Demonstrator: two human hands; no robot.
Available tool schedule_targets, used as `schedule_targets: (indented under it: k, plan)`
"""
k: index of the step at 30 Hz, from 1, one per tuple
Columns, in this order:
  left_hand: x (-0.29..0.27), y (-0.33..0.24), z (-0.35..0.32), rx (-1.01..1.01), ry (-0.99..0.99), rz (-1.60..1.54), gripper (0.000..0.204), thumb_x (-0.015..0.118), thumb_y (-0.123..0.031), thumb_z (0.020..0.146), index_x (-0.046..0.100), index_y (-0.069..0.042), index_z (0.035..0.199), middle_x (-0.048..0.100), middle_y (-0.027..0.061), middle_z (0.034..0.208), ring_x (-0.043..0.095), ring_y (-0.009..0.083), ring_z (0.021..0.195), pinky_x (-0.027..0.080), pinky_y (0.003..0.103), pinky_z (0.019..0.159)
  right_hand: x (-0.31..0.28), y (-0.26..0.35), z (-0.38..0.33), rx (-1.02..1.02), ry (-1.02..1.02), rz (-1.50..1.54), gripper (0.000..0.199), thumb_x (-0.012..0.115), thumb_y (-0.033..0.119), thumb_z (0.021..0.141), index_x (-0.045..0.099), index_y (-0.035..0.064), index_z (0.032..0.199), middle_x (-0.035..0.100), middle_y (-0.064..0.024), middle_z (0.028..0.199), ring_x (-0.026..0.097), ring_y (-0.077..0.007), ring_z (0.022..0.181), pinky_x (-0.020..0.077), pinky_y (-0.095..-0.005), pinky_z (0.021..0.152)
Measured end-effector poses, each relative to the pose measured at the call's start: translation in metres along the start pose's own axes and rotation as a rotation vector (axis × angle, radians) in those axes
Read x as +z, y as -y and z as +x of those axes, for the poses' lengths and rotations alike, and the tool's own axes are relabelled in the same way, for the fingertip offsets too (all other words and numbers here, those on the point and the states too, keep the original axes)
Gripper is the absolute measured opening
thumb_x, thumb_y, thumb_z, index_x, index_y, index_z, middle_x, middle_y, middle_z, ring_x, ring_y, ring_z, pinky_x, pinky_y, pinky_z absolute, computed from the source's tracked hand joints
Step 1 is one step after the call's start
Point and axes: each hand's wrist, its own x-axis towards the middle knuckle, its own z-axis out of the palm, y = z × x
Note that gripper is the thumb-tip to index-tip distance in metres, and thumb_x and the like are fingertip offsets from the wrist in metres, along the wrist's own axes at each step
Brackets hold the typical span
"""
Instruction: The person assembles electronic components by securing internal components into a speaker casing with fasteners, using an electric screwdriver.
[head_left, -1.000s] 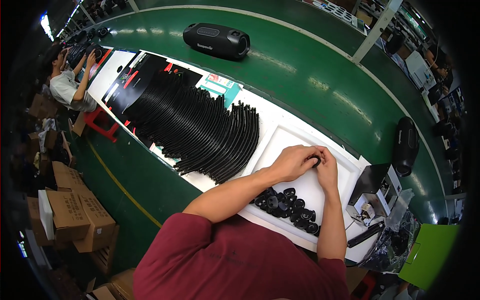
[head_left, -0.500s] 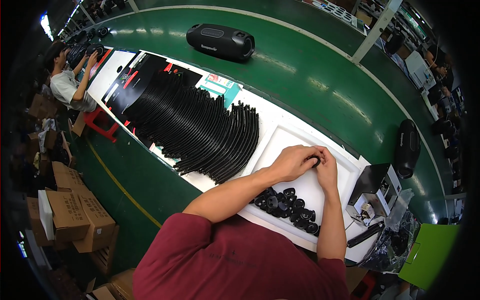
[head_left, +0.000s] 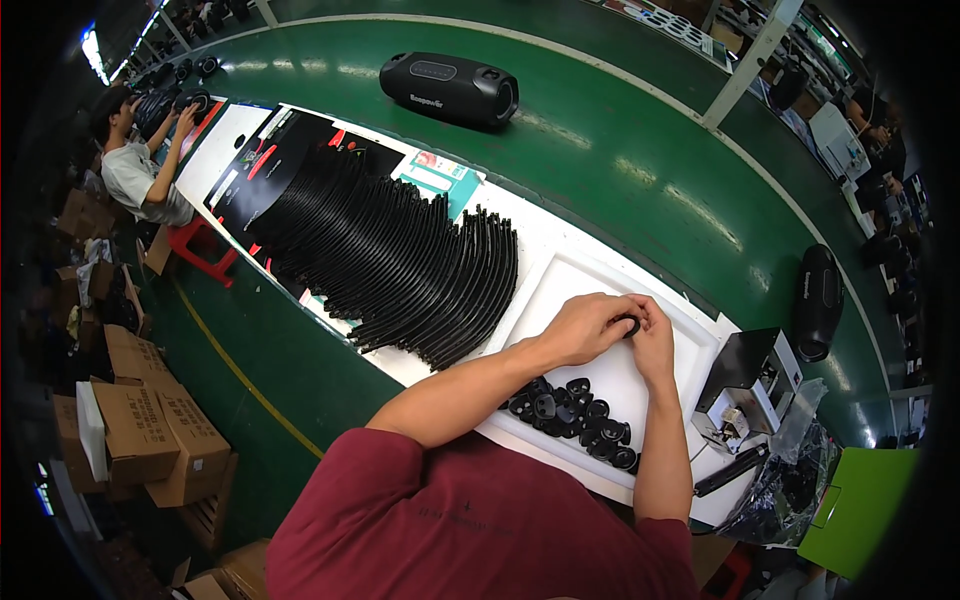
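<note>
Above a white shallow tray (head_left: 540,285), my left hand (head_left: 583,328) and my right hand (head_left: 653,338) meet with fingers closed round a small black round part (head_left: 630,325). Fingertips cover most of that part, so its exact shape is hidden. Between my forearms, in the near side of the tray, lies a pile of small black cup-shaped parts (head_left: 565,408). A broad row of black flexible tubes (head_left: 400,260) is laid side by side just left of the tray.
Black barrel-shaped speakers (head_left: 450,90) stand on the green conveyor (head_left: 610,140) beyond the bench. Right of the tray are a black-and-silver device (head_left: 750,385), clear plastic wrapping and a green panel (head_left: 865,510). Cardboard boxes (head_left: 150,430) are at left; a person (head_left: 145,170) works farther off.
The speakers on the conveyor have shifted slightly to the right and nearer. My hands stay in almost the same place, still on the small black part.
</note>
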Motion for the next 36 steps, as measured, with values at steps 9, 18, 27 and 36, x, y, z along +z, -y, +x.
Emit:
schedule_targets:
  k: [9,18,27,36]
  plan:
    - [0.0008,0.0013,-0.0008,-0.021,0.004,0.012,0.018,0.064,-0.016,0.094,0.073,-0.01,0.108,0.075,0.0138,0.098,0.07,0.0357,0.092,0.054,0.046,0.082,0.0014,0.0039,-0.0011,0.011,-0.001,-0.016,0.027,0.06,-0.006,0.095,0.06,-0.005,0.122,0.072,-0.011,0.108,0.071,-0.0171,0.099,0.0565,-0.0279,0.088]
    - [0.0001,-0.0003,-0.0004,-0.015,0.007,0.004,0.018,0.064,-0.016,0.094,0.072,-0.008,0.107,0.075,0.0146,0.098,0.07,0.0363,0.091,0.054,0.046,0.082,0.0003,0.0025,-0.0007,0.002,0.0,-0.014,0.028,0.06,-0.007,0.095,0.06,-0.0052,0.123,0.072,-0.011,0.108,0.071,-0.0171,0.1,0.0563,-0.028,0.09]
    - [0.0002,0.0019,-0.0013,-0.02,0.002,0.019,0.019,0.064,-0.017,0.094,0.072,-0.008,0.109,0.075,0.0152,0.096,0.069,0.037,0.09,0.053,0.047,0.081,0.0013,0.0045,-0.0012,0.011,0.0,-0.029,0.028,0.06,-0.006,0.095,0.06,-0.0054,0.123,0.072,-0.0107,0.109,0.071,-0.0167,0.1,0.0562,-0.0276,0.09]
    - [0.0015,0.0062,-0.0015,-0.015,0.014,0.032,0.02,0.065,-0.019,0.094,0.07,-0.007,0.109,0.073,0.0162,0.093,0.069,0.0374,0.087,0.053,0.047,0.08,-0.0004,0.0006,-0.0007,0.01,0.017,-0.012,0.029,0.062,-0.005,0.095,0.059,-0.005,0.124,0.072,-0.0106,0.11,0.07,-0.0164,0.101,0.0559,-0.0273,0.09]
